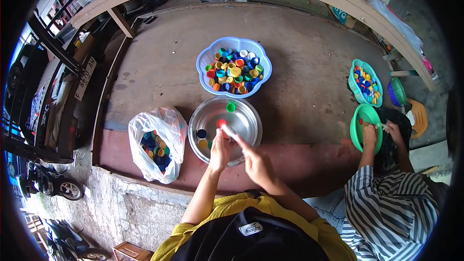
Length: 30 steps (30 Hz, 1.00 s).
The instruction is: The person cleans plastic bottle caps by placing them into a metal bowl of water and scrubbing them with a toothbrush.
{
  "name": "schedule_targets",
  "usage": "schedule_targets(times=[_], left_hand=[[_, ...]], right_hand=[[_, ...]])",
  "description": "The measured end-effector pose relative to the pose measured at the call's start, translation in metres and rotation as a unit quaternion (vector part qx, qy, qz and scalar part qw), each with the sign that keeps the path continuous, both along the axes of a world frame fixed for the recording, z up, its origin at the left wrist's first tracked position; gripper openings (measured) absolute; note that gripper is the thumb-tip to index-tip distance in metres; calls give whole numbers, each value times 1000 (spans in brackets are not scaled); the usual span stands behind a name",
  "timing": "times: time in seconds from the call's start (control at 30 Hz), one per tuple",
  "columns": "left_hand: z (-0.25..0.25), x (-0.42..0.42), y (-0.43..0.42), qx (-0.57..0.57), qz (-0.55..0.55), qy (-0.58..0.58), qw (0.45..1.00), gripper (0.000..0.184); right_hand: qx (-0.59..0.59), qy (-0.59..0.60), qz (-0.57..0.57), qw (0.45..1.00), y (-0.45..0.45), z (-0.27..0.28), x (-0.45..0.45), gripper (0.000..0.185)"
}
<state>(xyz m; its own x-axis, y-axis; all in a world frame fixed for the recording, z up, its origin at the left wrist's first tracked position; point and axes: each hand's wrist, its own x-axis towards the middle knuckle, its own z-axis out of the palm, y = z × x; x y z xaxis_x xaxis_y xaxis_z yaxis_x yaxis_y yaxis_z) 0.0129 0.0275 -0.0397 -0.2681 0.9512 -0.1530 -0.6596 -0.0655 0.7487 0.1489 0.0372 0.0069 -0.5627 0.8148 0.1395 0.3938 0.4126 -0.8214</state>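
Working over the steel bowl (210, 112): right hand (258, 165) closed on a pale slim tool (228, 131), blurred. Left hand (220, 153) upright, fingertips by the red cap (221, 123); can't tell if they pinch it. Cap sits at the tool's tip. Blue basket (202, 62) of caps beyond bowl, plastic bag (179, 133) left.

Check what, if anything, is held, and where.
Left hand: red cap, apparently by its near edge. Right hand: pale, blurred item, grip point unclear.

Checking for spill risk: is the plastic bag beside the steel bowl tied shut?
No, the plastic bag gapes open at the top, with coloured bottle caps showing inside.
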Motion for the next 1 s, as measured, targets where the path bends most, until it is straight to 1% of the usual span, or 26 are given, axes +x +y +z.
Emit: schedule_targets(times=[0.03,0.07,0.1,0.13,0.17,0.2,0.23,0.27,0.3,0.37,0.43,0.47,0.5,0.57,0.63,0.67,0.77,0.8,0.83,0.9,0.93,1.0], left_hand=[[-6,-2,0,7,-8,-15,1000,36],[-11,-7,-1,56,-44,-36,997,36],[-9,-7,0,40,-32,-43,998,36],[-6,-6,1,25,-20,-51,998,36],[-1,-3,1,9,-9,-60,998,36],[4,3,-1,-26,52,-24,998,37],[1,-2,-1,16,25,-25,999,37],[-10,-6,-2,32,1,-22,999,37],[-12,-7,-1,49,-20,-20,998,37],[-10,-3,-1,36,-10,-23,999,36],[-6,-1,1,24,0,-7,1000,36],[-5,-2,1,18,6,12,1000,36],[-5,-2,1,13,12,31,999,36],[-3,0,2,2,18,43,999,35],[-2,1,-1,-12,22,56,998,35],[-4,2,-3,-59,48,79,994,34],[-4,-8,-2,38,-16,137,990,35],[-3,-7,-1,51,-6,117,992,33],[-1,-6,3,50,-1,76,996,32],[7,-3,1,37,7,-7,999,31],[15,-1,2,31,11,-33,999,30],[12,-4,2,54,-14,30,998,29]], right_hand=[[6,25,-27,999,8,-3,1,48],[4,42,-62,997,11,2,1,49],[2,61,-99,993,13,8,-1,49],[26,110,-60,992,4,7,0,49],[17,69,-7,997,-3,3,1,50],[13,20,4,1000,-6,1,2,49],[9,-29,14,999,-5,1,2,49],[20,4,-24,1000,0,5,4,50],[49,118,-90,988,3,-2,-3,57],[69,97,-77,990,1,2,2,57],[73,-26,18,997,-9,-7,5,56],[65,26,-7,998,-5,-12,4,57],[65,49,-34,996,1,-10,4,57],[37,80,-66,994,5,-8,1,51],[82,100,-18,991,-1,-4,-2,57],[69,70,13,995,-4,-7,-2,57],[37,51,-45,997,14,1,3,57],[29,74,-57,995,16,8,2,56],[72,116,-46,990,17,4,0,56],[51,51,12,997,8,5,4,55],[56,46,21,997,8,2,4,54],[66,99,-40,992,14,4,3,53]])
